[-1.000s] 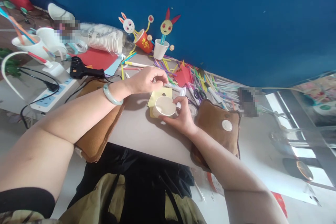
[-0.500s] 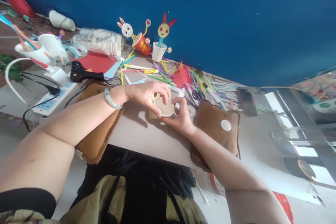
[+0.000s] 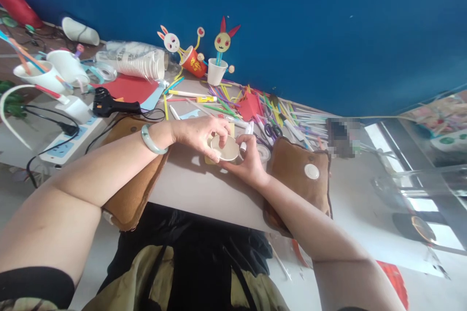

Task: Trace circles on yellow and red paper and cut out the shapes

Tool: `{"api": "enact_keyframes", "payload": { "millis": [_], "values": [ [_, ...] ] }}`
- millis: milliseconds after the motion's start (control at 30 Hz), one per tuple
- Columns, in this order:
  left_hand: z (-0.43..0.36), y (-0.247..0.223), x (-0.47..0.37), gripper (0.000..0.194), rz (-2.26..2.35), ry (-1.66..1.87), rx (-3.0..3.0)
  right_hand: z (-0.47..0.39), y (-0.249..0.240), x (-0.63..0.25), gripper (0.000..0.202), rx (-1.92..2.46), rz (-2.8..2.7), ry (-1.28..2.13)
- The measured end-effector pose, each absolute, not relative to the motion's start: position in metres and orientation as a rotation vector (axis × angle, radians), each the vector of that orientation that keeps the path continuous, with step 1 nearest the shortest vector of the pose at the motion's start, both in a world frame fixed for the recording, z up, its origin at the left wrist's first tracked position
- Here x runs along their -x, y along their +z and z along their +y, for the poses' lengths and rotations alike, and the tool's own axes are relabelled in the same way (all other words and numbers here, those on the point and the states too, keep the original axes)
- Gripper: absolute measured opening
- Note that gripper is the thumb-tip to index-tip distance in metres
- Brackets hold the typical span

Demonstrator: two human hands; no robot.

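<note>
So the white paper cup [image 3: 226, 151] is in the middle of the tabletop [image 3: 204, 189], mouth up, with both hands on it and a bit of yellow paper [image 3: 209, 160] peeking out underneath. The right hand [image 3: 252, 161] has the cup pinched from the right side, thumb along the near side and forefinger bent round toward the far side. The left hand [image 3: 202, 135], pale bangle [image 3: 149, 140] on the wrist, has its thumb against the left of the rim and its other fingers curled over the opening. There's a gap between that thumb and the forefinger, but I honestly can't tell whether the fingertips are pressing on the inner wall.

A white marker [image 3: 248, 130] sits right by the right forefinger; can't make out if they touch. Dark-handled scissors [image 3: 273, 129] lie a bit further over, near a messy spread of colored straws [image 3: 302, 121]. Each forearm is over a brown cushion, the left one [image 3: 126, 199] and the right one [image 3: 292, 167].

Back by the blue wall [image 3: 310, 34] there's a rabbit-faced figure in a red cup [image 3: 193, 62] beside a red-eared one in a small white cup [image 3: 216, 73]. Off left: black glue gun [image 3: 115, 105], red paper [image 3: 127, 88], bagged cup stack [image 3: 134, 62].
</note>
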State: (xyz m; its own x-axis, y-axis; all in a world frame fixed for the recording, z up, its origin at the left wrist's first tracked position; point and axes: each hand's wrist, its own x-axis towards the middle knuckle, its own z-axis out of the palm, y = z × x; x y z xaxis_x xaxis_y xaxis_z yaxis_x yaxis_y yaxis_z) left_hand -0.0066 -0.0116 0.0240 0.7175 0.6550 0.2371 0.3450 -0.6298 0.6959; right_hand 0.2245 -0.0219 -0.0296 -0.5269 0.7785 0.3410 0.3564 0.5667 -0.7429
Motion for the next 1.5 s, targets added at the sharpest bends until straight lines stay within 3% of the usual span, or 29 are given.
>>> {"api": "enact_keyframes", "payload": {
  "millis": [267, 1133, 1500],
  "values": [
    [-0.014, 0.025, 0.006, 0.02, 0.749, 0.622, -2.32, -0.021, -0.027, -0.228, 0.068, 0.928, -2.124, 0.766],
    [-0.013, 0.02, 0.005, 0.032, 0.739, 0.54, -2.441, -0.017, -0.018, -0.228, 0.057, 0.908, -2.18, 0.96],
    [-0.013, 0.024, 0.005, 0.026, 0.745, 0.482, -2.406, -0.016, -0.011, -0.233, 0.05, 0.831, -2.276, 0.942]
  ]
}}
